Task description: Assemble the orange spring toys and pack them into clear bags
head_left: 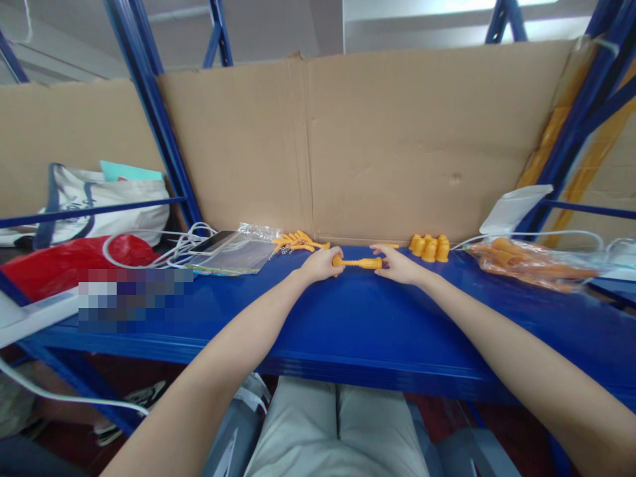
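An orange plastic piece (365, 263) with a twisted, narrow shaft and a thicker ribbed right part lies level between my hands. My left hand (320, 264) has its fingers closed around the left end. At the right end, my right hand (400, 266) has thumb and fingers around the tip, the index finger stretched out above it. Behind that hand a thin orange part (390, 246) shows. Left of my left hand is a pile of orange twisted pieces with small chains (298, 241). Several orange cup-shaped parts (430, 248) stand together beyond my right hand.
A blue shelf table (358, 318) carries everything. A clear bag of orange parts (534, 264) lies right. Left are a clear plastic pouch (236, 255), a phone-like dark object (216, 242), white cables (181, 246) and a red bag (84, 258). A cardboard panel (387, 146) rises behind.
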Demonstrator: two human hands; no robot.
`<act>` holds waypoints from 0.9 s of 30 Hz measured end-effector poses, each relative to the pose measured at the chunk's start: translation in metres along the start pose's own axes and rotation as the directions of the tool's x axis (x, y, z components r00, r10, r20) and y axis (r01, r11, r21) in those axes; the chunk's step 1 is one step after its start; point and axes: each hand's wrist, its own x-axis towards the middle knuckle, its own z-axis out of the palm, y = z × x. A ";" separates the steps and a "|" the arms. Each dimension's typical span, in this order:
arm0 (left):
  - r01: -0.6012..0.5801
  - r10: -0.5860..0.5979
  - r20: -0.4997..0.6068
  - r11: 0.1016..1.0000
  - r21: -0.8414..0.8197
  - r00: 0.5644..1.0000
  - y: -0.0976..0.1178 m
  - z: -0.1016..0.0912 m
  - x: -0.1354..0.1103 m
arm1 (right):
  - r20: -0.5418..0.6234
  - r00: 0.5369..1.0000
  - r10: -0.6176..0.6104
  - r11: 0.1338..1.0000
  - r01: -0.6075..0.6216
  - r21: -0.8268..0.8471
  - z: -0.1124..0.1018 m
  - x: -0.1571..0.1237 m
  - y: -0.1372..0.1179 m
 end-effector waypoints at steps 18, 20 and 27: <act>0.016 -0.017 -0.081 1.000 -0.011 0.997 -0.007 0.003 0.003 | 0.117 0.933 0.340 0.837 -0.357 0.414 -0.003 -0.004 -0.018; 0.017 -0.019 -0.089 1.000 -0.016 0.996 -0.008 0.003 0.003 | 0.130 0.937 0.325 0.825 -0.348 0.446 -0.005 -0.005 -0.015; -0.008 0.007 -0.104 1.000 -0.002 0.995 -0.005 0.004 0.003 | 0.161 0.946 0.280 0.806 -0.323 0.496 -0.007 -0.006 -0.011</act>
